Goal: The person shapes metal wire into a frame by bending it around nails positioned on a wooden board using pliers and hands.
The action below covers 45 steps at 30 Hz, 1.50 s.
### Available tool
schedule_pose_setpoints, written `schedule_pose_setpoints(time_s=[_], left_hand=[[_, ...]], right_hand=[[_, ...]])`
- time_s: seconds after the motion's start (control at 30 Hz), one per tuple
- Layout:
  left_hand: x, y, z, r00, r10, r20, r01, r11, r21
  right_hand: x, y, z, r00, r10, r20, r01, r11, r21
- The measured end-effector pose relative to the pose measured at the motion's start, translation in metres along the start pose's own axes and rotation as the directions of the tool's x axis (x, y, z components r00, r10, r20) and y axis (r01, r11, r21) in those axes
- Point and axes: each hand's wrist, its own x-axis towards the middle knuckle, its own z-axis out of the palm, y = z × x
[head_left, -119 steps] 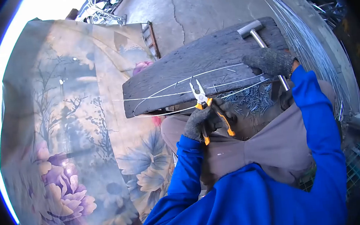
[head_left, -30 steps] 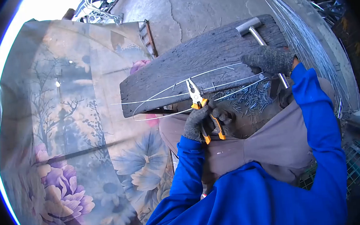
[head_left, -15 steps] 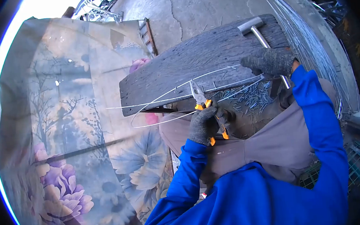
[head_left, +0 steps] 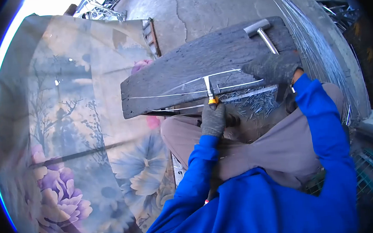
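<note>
My gloved left hand (head_left: 213,120) is closed round the orange handles of the pliers (head_left: 210,89), whose jaws point up over the near edge of the dark wooden board (head_left: 170,76). The jaws touch or overlap the wire (head_left: 167,95), which runs in long bent lengths along the board. My gloved right hand (head_left: 274,68) lies over the board's right part, fingers together at the ends of the wire; what they hold is hidden. Just beyond it rests a metal hammer (head_left: 257,27), its handle passing under the right hand.
Cut metal pieces (head_left: 260,103) lie on the ground between the legs and the board. A bundle of long wires (head_left: 316,40) stretches along the right. A flowered cloth (head_left: 73,125) hangs or lies at the left. Green mesh (head_left: 368,170) shows at the lower right.
The pliers have turned more upright, and their handles now sit inside my left hand. My right hand has shifted slightly left. The wire's loop has flattened and moved.
</note>
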Motion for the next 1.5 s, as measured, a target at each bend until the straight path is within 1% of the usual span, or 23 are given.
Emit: schedule_pose_setpoints(time_s=[0.03,0.07,0.13,0.23,0.27,0.33,0.37,0.47,0.6,0.67,0.7,0.77,0.8,0.83,0.87,0.9,0.97,1.0,1.07,1.13,1.17,1.27,1.5], left_hand=[[-0.001,0.003,-0.002,0.970,-0.212,0.117,0.230,0.958,-0.171],[-0.005,0.010,-0.005,0.970,-0.211,0.124,0.229,0.959,-0.165],[-0.011,0.020,-0.010,0.911,-0.232,0.340,0.325,0.912,-0.249],[-0.019,0.045,-0.013,0.842,-0.203,0.500,0.442,0.791,-0.423],[-0.021,0.044,-0.012,0.844,-0.205,0.496,0.441,0.792,-0.423],[-0.023,0.041,-0.004,0.816,-0.137,0.562,0.482,0.698,-0.529],[-0.022,0.038,-0.006,0.781,-0.034,0.624,0.473,0.684,-0.555],[-0.025,0.036,-0.015,0.767,-0.093,0.635,0.476,0.746,-0.466],[-0.029,0.041,-0.026,0.764,-0.051,0.644,0.396,0.825,-0.404],[-0.029,0.030,-0.030,0.763,-0.064,0.643,0.470,0.738,-0.484],[-0.029,0.033,-0.032,0.767,-0.063,0.638,0.466,0.738,-0.488],[-0.029,0.044,-0.037,0.778,-0.024,0.628,0.535,0.549,-0.642],[-0.029,0.050,-0.041,0.782,-0.022,0.622,0.529,0.550,-0.646],[-0.030,0.056,-0.046,0.783,0.022,0.622,0.527,0.510,-0.680],[-0.030,0.059,-0.050,0.782,0.065,0.620,0.525,0.466,-0.712],[-0.030,0.057,-0.052,0.790,0.093,0.606,0.517,0.431,-0.739],[-0.025,0.045,-0.062,0.801,0.128,0.584,0.487,0.427,-0.762],[-0.024,0.054,-0.067,0.811,0.160,0.563,0.459,0.423,-0.781],[-0.028,0.071,-0.085,0.842,0.132,0.523,0.399,0.498,-0.770],[-0.027,0.077,-0.098,0.867,0.039,0.497,0.390,0.569,-0.724],[-0.011,0.004,-0.125,0.894,-0.131,0.428,0.386,0.708,-0.591],[-0.017,0.037,-0.117,0.893,-0.039,0.447,0.363,0.650,-0.667],[-0.021,0.049,-0.105,0.902,0.005,0.432,0.365,0.526,-0.768]], right_hand=[[0.000,0.002,0.006,0.994,0.084,0.067,-0.087,0.995,0.042],[0.000,0.001,0.001,0.994,0.093,0.064,-0.096,0.994,0.045],[-0.001,0.000,-0.007,0.978,0.167,0.128,-0.183,0.975,0.123],[-0.002,0.001,-0.005,0.979,0.178,0.100,-0.186,0.979,0.080],[-0.001,0.001,-0.006,0.978,0.197,0.071,-0.201,0.978,0.059],[0.000,0.006,-0.004,0.973,0.203,0.113,-0.213,0.974,0.079],[0.002,0.005,-0.011,0.965,0.210,0.157,-0.227,0.969,0.099],[0.003,0.001,-0.034,0.974,0.157,0.165,-0.164,0.986,0.030],[-0.005,0.018,-0.021,0.978,0.153,0.144,-0.158,0.987,0.022],[-0.008,0.019,-0.024,0.966,0.220,0.133,-0.236,0.964,0.122],[-0.010,0.024,-0.014,0.968,0.214,0.131,-0.230,0.966,0.121],[-0.012,0.038,0.009,0.986,0.166,-0.024,-0.160,0.974,0.162],[-0.007,0.026,-0.011,0.987,0.160,-0.027,-0.154,0.975,0.160],[-0.006,0.014,-0.033,0.907,0.403,0.121,-0.416,0.814,0.405],[-0.004,0.005,-0.048,0.760,0.564,0.323,-0.632,0.527,0.567],[-0.005,0.005,-0.047,0.762,0.562,0.321,-0.630,0.531,0.567],[-0.010,0.008,-0.044,0.706,0.619,0.343,-0.626,0.320,0.711],[-0.012,0.007,-0.046,0.708,0.618,0.342,-0.624,0.322,0.712],[-0.015,0.001,-0.053,0.710,0.622,0.329,-0.569,0.233,0.789],[-0.021,0.000,-0.045,0.744,0.617,0.257,-0.503,0.263,0.823],[-0.022,0.001,-0.042,0.767,0.615,0.184,-0.437,0.291,0.851],[-0.019,0.006,-0.047,0.742,0.606,0.287,-0.537,0.282,0.795],[-0.020,-0.001,-0.054,0.714,0.638,0.287,-0.579,0.309,0.754]])
